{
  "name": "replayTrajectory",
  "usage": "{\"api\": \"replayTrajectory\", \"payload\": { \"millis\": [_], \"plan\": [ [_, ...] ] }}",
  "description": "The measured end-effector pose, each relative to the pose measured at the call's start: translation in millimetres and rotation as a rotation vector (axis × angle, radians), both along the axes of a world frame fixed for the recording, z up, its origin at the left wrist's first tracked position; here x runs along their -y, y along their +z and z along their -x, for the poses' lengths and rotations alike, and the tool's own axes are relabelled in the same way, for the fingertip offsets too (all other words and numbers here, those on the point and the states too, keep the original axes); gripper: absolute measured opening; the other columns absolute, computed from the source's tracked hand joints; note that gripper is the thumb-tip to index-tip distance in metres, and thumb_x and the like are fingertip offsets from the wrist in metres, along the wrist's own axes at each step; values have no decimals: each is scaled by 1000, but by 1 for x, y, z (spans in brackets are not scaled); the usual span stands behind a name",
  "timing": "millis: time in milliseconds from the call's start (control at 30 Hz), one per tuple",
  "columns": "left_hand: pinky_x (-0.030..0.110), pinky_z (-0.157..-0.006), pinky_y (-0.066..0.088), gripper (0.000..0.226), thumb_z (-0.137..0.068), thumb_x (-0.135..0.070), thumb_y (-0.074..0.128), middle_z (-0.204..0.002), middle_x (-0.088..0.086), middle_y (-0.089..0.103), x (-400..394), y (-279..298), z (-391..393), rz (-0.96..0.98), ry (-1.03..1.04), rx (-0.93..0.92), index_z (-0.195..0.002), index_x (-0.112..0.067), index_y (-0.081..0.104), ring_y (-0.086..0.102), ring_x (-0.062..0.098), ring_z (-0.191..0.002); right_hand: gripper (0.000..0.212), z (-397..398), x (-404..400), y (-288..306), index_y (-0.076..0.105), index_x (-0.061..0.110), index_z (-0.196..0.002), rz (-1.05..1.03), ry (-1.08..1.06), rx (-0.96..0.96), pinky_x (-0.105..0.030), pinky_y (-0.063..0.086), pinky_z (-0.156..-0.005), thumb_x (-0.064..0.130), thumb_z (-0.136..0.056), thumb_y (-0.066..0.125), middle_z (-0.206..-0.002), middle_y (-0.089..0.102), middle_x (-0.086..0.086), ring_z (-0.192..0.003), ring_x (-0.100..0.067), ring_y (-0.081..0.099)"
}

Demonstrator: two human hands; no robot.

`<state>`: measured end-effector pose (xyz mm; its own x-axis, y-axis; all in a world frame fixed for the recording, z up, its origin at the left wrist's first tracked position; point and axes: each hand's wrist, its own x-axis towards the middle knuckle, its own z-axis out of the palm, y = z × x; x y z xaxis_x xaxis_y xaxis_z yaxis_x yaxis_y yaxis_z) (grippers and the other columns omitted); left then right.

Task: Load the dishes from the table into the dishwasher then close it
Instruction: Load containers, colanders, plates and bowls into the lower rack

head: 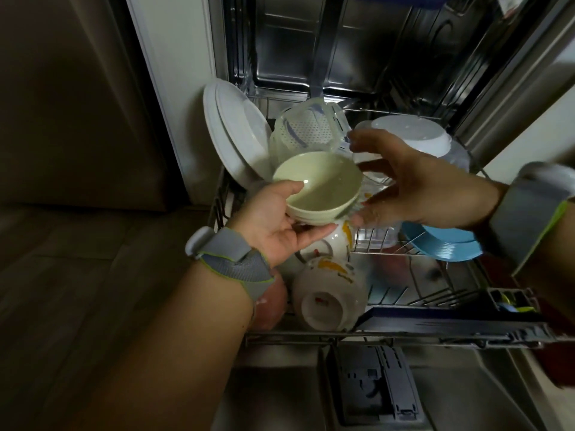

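Holding stacked pale-green bowls (317,188) over the lower rack's (404,329) left side, left hand (273,219) is gripping them; right hand (413,185) is hovering, fingers spread. Separating and tilting each bowl rim-down between tines should be working best.

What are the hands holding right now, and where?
The left hand grips stacked pale green bowls at the near rim, thumb inside. The right hand holds nothing.

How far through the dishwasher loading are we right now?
Partly done: white plates, a clear plastic container, patterned mugs and blue plates already sit in the pulled-out lower rack. In hand: the left hand holds stacked pale green bowls, the right hand reaching in. Left: placing these, then closing the open door.
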<state>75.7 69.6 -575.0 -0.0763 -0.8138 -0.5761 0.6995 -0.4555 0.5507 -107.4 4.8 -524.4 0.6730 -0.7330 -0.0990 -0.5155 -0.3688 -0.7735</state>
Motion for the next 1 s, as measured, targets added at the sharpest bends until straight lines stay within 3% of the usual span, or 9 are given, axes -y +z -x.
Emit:
{"api": "replayTrajectory", "payload": {
  "millis": [167, 267, 333, 500, 567, 633, 667, 867, 1000],
  "plan": [
    [46, -71, 60, 40, -100, -28, 42, -116, 21, 62, -3, 3, 16, 29, -104, -83, -130, -2, 46, 70, 35, -83, 121, 1, -2, -1, 20, 26, -150, -79, -7, 48, -29, 48, -101, 29, -51, 89, -138, 48, 10, -123, -4, 52],
    [40, -75, 59, 50, -101, -39, 35, -118, 25, 64, -4, 7, 24, 47, -181, -120, -127, -1, 53, 65, 39, -103, 118, 5, -6, -5, 18, 26, -149, -188, -54, 199, -22, 50, -93, 12, -56, 89, -131, 54, 10, -117, -1, 57],
    [40, -80, 56, 60, -99, -47, 32, -118, 27, 63, -6, 8, 29, 52, -233, -147, -125, 2, 55, 65, 37, -103, 114, 7, -11, -6, 20, 26, -145, -177, -59, 242, -18, 51, -86, 9, -55, 88, -125, 53, 10, -111, 2, 59],
    [46, -83, 57, 76, -92, -68, 27, -116, 20, 66, 1, 7, 29, 112, -249, -74, -128, -6, 52, 63, 32, -110, 110, 17, -5, 1, 35, 22, -134, -123, -242, 330, -36, 57, -85, 27, -41, 93, -122, 56, -3, -112, -18, 61],
    [41, -77, 59, 62, -94, -61, 36, -110, 15, 68, 5, 6, 30, 105, -133, 33, -117, -8, 56, 65, 27, -102, 113, 25, 1, 10, 35, 23, -138, -8, -238, 168, -30, 56, -88, 28, -42, 96, -121, 55, 2, -111, -17, 59],
    [36, -75, 55, 38, -97, -46, 43, -100, 8, 66, 8, 3, 29, 89, -6, 154, -102, -11, 58, 63, 19, -92, 111, 33, 4, 15, 31, 28, -143, 183, -167, -157, -13, 46, -87, 34, -50, 91, -122, 51, 10, -108, -12, 52],
    [34, -76, 53, 29, -97, -39, 45, -98, 6, 65, 9, 1, 28, 82, 42, 188, -97, -13, 58, 61, 17, -89, 111, 35, 3, 14, 28, 31, -144, 258, -136, -304, -12, 41, -85, 38, -53, 90, -121, 48, 11, -107, -11, 48],
    [28, -72, 52, 11, -94, -24, 52, -94, 3, 63, 13, -3, 30, 93, 99, 217, -88, -16, 57, 59, 14, -83, 106, 39, -9, -6, 28, 27, -134, 440, -40, -606, -39, 51, -87, 50, -48, 86, -123, 52, 0, -103, -22, 55],
    [28, -72, 52, 11, -94, -23, 52, -90, 1, 63, 13, -5, 34, 106, 64, 233, -87, -17, 57, 59, 12, -80, 114, 38, -13, -3, 26, 28, -141, 566, 44, -709, -36, 48, -91, 61, -47, 80, -131, 46, 0, -110, -21, 51]
  ]
}}
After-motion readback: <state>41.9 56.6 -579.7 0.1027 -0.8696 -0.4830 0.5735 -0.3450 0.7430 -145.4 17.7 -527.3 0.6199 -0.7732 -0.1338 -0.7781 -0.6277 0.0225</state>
